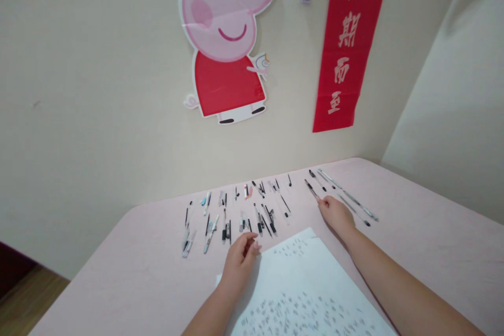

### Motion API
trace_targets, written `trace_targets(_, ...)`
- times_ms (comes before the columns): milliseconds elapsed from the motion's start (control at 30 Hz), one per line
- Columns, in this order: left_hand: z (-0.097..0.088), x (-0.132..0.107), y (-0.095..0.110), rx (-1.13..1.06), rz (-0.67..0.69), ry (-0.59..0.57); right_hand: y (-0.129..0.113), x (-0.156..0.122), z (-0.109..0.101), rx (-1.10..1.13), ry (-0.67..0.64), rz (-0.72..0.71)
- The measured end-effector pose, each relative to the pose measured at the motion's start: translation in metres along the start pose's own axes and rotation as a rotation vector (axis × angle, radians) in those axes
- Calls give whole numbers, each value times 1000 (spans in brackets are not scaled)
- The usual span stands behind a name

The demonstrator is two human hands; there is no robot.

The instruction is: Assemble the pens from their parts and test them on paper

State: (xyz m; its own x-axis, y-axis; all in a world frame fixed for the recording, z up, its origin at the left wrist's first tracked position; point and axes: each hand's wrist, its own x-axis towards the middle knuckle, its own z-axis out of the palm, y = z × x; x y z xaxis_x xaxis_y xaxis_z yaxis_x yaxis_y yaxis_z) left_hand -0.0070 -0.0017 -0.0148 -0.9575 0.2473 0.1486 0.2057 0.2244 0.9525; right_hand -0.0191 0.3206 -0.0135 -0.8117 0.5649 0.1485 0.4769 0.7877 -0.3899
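My right hand (336, 214) is closed on the near end of a pen (311, 188) with a dark far end, low over the pink table. My left hand (241, 256) rests at the upper left edge of a sheet of paper (311, 273), its fingers loosely curled and a little apart, with nothing visible in them. Written marks cover much of the sheet. Just beyond my left hand lie disassembled pens (260, 220), with dark refills, caps and clear barrels. To the right of my right hand are a capped pen (317, 179) and long slender pens or refills (348, 195).
The table (149, 262) has a pink cover and meets a pale wall (118, 115) at the back. On the wall hang a cartoon pig cutout (230, 81) and a red banner (352, 47). Pen parts spread in two rough rows toward the wall.
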Motion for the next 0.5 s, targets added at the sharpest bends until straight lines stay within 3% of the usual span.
trace_targets(200,-3,-5,10,318,164,-161,-4,1,-1,-102,-51,30)
trace_targets(500,-3,-7,18,405,179,-236,-16,7,-5,-163,-13,72)
